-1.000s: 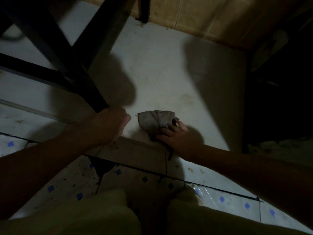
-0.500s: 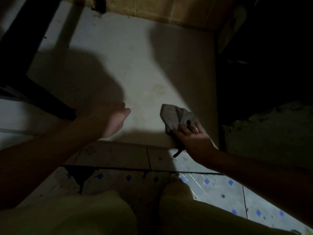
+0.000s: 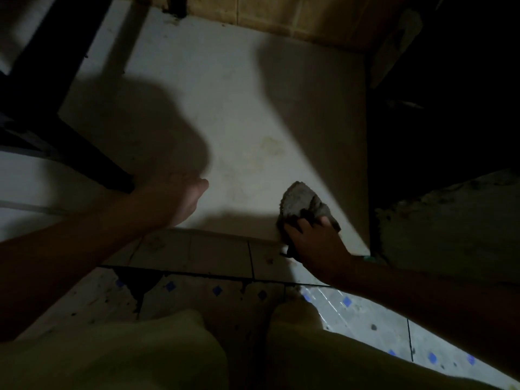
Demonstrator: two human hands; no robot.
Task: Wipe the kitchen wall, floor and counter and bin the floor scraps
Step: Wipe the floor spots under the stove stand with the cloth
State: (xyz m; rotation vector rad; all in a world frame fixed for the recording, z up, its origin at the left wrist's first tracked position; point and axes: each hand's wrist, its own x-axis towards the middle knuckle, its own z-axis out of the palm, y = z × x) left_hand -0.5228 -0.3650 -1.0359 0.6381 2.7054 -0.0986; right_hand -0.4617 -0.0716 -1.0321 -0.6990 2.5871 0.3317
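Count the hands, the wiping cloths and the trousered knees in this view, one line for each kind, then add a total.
Hands: 2, the left hand and the right hand
Cloths: 1, the grey cloth, under the right hand's fingers
Knees: 2, the left knee and the right knee
Total: 5

Single head view: faces forward-down, close above pale floor, legs at bottom edge.

My right hand holds the rag on the floor slab, by its near edge; my left hand is to the left, the frame leg further left, the wall behind
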